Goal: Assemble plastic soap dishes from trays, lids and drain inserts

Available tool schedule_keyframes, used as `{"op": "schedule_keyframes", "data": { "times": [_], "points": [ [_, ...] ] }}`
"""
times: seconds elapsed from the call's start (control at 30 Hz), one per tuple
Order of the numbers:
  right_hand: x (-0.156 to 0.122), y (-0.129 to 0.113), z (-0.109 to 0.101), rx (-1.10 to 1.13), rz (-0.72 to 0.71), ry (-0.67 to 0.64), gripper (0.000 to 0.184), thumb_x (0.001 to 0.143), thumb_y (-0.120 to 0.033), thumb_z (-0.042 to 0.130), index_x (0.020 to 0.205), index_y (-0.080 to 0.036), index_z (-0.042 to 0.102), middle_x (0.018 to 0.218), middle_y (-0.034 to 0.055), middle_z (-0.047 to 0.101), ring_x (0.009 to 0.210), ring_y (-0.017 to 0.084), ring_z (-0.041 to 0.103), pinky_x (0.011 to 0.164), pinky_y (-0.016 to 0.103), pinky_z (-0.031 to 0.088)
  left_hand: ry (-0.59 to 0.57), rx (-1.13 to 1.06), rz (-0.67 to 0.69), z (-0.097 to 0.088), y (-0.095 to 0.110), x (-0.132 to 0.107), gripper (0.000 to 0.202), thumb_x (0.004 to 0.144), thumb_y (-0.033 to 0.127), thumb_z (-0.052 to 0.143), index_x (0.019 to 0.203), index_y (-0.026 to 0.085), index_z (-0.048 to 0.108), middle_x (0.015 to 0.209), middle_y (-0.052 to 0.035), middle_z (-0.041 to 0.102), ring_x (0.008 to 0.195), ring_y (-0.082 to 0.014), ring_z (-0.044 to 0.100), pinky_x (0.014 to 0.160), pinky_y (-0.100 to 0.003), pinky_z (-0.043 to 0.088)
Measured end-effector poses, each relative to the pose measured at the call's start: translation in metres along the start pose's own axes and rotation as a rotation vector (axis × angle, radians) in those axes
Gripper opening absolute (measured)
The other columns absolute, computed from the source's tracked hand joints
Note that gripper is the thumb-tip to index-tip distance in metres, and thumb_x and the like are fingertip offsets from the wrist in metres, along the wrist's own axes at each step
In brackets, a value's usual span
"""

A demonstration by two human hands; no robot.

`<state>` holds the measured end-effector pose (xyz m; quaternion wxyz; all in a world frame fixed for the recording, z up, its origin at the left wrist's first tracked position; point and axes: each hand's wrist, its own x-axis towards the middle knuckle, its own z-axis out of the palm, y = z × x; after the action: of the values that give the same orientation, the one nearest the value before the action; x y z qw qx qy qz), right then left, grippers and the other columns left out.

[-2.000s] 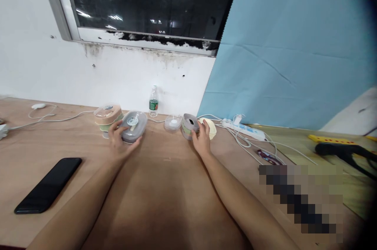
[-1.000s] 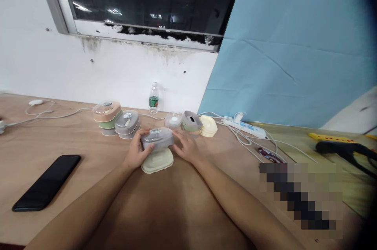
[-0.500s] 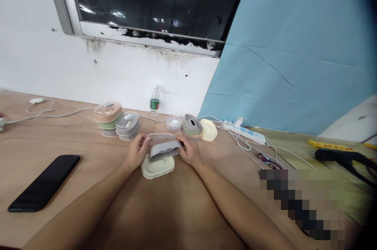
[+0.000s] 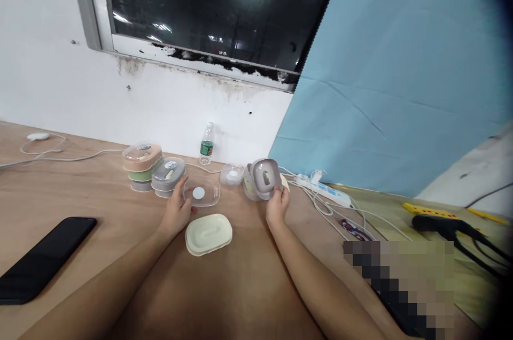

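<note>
My left hand [image 4: 178, 210] is closed on the edge of a clear plastic lid [image 4: 208, 195] with a round white sticker, tilted above the table. In my right hand [image 4: 278, 207], a grey plastic piece [image 4: 260, 171] with an oval opening is gripped by its lower edge and held tilted. Behind it stands a stack of grey and green pieces [image 4: 249, 189], partly covered. A cream shallow tray [image 4: 208, 234], apparently doubled, lies between my forearms, touched by neither hand.
Stacked lidded boxes in peach, green and grey [image 4: 141, 175] stand left, beside grey boxes [image 4: 168, 177]. Another clear lid [image 4: 231, 175] lies near a water bottle [image 4: 207, 145]. A black phone [image 4: 48, 257] is at left; a power strip [image 4: 324, 190] with cables is at right.
My hands have moved apart. The clear lid has gone left in my left hand, while the grey piece has gone right to the stack in my right hand. The cream tray is now uncovered.
</note>
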<state>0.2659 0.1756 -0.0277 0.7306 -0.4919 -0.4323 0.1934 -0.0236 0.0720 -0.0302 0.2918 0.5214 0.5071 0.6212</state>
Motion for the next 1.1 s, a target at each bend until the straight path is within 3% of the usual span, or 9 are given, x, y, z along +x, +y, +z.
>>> {"op": "schedule_keyframes", "data": {
  "times": [0.1,0.2,0.37,0.5,0.7,0.83,0.93,1.1],
  "points": [
    [0.007,0.000,-0.003,0.108,0.110,0.010,0.041,0.081,-0.049,0.052,0.108,-0.018,0.053,0.066,-0.0039,0.059,0.051,0.011,0.052,0.050,0.023,0.041,-0.007,0.022,-0.001,0.000,0.005,-0.002,0.064,0.082,0.026,0.053,0.143,0.025,0.033,0.130,-0.0140,0.057,0.053,-0.0099,0.061,0.053,-0.030,0.057],
    [0.004,-0.006,-0.002,0.185,0.188,-0.085,0.054,0.080,-0.053,0.056,0.120,-0.018,0.046,0.053,-0.0087,0.053,0.035,0.009,0.040,0.039,0.020,0.032,-0.015,0.074,-0.007,0.001,0.008,-0.004,0.062,0.085,0.031,0.054,0.143,0.025,0.032,0.132,-0.0133,0.056,0.053,-0.0100,0.062,0.055,-0.030,0.057],
    [-0.006,-0.014,0.002,0.249,0.194,-0.223,0.071,0.078,-0.058,0.060,0.133,-0.019,0.036,0.059,-0.0052,0.060,0.037,0.009,0.045,0.038,0.020,0.036,-0.030,0.115,-0.008,0.002,0.007,-0.006,0.064,0.086,0.034,0.054,0.144,0.026,0.028,0.133,-0.0132,0.055,0.053,-0.0111,0.063,0.057,-0.032,0.057],
    [-0.008,-0.009,0.002,0.200,0.130,-0.306,0.080,0.074,-0.053,0.068,0.139,-0.021,0.032,0.062,-0.0058,0.058,0.041,0.009,0.046,0.040,0.020,0.038,-0.046,0.152,0.018,0.002,0.008,-0.006,0.069,0.084,0.036,0.057,0.144,0.023,0.026,0.133,-0.0150,0.054,0.057,-0.0112,0.063,0.060,-0.031,0.057],
    [-0.005,-0.004,-0.001,-0.007,-0.074,-0.335,0.060,0.081,-0.047,0.060,0.131,-0.016,0.046,0.056,-0.0088,0.046,0.045,0.010,0.045,0.048,0.023,0.040,-0.008,0.233,0.039,-0.001,0.009,-0.007,0.068,0.082,0.032,0.059,0.141,0.023,0.028,0.141,-0.0167,0.045,0.062,-0.0110,0.063,0.061,-0.030,0.055],
    [-0.002,-0.008,-0.006,-0.278,-0.296,-0.363,0.060,0.086,-0.042,0.053,0.140,-0.019,0.041,0.064,-0.0050,0.055,0.057,0.013,0.052,0.061,0.026,0.044,0.033,0.147,0.064,-0.002,0.011,-0.005,0.073,0.079,0.033,0.063,0.142,0.026,0.026,0.147,-0.0171,0.037,0.061,-0.0095,0.061,0.061,-0.030,0.057],
    [-0.001,-0.010,-0.007,-0.460,-0.478,-0.459,0.048,0.090,-0.036,0.047,0.136,-0.023,0.049,0.073,0.0000,0.064,0.063,0.016,0.057,0.065,0.029,0.046,0.016,0.044,0.042,-0.002,0.015,-0.004,0.082,0.078,0.033,0.064,0.146,0.031,0.018,0.150,-0.0174,0.031,0.060,-0.0100,0.063,0.058,-0.030,0.057],
    [-0.003,-0.010,-0.002,-0.598,-0.738,-0.629,0.040,0.092,-0.028,0.044,0.130,-0.028,0.057,0.096,0.0060,0.072,0.076,0.020,0.065,0.071,0.031,0.048,0.020,0.037,0.005,-0.002,0.017,0.000,0.073,0.081,0.038,0.062,0.144,0.030,0.027,0.135,-0.0146,0.049,0.067,-0.0148,0.068,0.058,-0.028,0.057]
  ]
}}
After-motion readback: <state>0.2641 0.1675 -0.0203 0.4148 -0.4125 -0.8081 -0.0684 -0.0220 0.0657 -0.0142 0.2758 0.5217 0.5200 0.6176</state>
